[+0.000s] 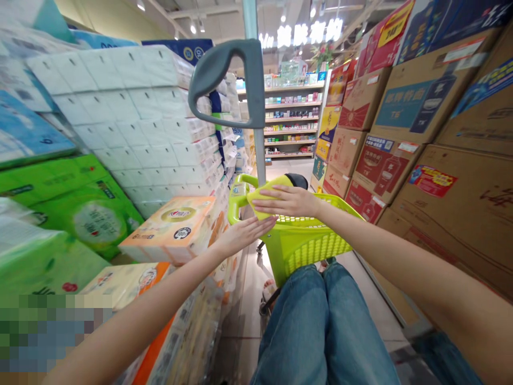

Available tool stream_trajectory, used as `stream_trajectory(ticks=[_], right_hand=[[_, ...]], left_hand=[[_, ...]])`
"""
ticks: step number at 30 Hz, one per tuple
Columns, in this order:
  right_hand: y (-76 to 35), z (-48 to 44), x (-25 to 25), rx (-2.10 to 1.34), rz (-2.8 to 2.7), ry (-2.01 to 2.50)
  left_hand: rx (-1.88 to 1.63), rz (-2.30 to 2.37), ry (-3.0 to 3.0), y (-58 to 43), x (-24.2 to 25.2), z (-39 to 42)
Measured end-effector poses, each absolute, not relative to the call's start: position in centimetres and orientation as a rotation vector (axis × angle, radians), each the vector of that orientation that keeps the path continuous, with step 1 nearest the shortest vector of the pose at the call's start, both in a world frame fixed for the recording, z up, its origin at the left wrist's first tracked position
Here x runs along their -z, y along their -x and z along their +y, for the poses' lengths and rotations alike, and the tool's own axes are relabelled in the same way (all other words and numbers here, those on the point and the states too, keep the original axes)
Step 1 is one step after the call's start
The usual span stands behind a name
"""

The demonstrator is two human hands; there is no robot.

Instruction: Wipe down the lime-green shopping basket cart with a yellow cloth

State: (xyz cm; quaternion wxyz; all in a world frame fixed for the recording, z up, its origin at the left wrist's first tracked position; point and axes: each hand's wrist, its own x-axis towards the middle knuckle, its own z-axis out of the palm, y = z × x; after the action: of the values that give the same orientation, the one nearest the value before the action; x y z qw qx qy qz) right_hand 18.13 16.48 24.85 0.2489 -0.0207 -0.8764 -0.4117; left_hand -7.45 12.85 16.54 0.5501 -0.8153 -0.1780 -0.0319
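Observation:
A lime green shopping basket on wheels stands in the aisle in front of my knees. My right hand lies flat, fingers stretched out, on a yellow-green cloth draped over the basket's near left corner. My left hand is open just below, fingers extended under that corner and touching the basket's rim. The basket's grey pull handle rises on a metal pole above my hands.
Stacks of tissue packs and an orange-white tissue pack fill the left side. Cardboard boxes are piled high on the right. Store shelves stand at the aisle's far end. My jeans-clad legs are below.

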Motion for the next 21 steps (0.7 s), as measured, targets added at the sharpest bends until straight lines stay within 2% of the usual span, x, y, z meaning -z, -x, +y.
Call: stream_trajectory(ticks=[5,7,9,16,18,21], right_hand=[[-17.4,17.5,-32.4,1.032,-2.299,0.173],[-17.0,17.6,-33.7,0.944,-2.251,0.223],[-16.7,17.4,-32.7,0.855,-2.211,0.256],[-17.3,15.5,-22.5,0.900,-2.301,0.244],[-17.5,15.5,-22.6,0.903,-2.333,0.217],[-17.3,16.1,-26.4,0.985,-2.316,0.236]], left_hand=[[0.049,-0.420,1.886,7.4,-16.7,12.7],[0.047,-0.419,1.878,7.4,-16.8,12.6],[0.047,-0.420,1.871,7.3,-16.8,12.6],[0.075,-0.417,1.902,7.5,-16.4,12.9],[0.091,-0.423,1.921,7.5,-16.3,12.9],[0.072,-0.420,1.908,7.5,-16.5,12.9]])
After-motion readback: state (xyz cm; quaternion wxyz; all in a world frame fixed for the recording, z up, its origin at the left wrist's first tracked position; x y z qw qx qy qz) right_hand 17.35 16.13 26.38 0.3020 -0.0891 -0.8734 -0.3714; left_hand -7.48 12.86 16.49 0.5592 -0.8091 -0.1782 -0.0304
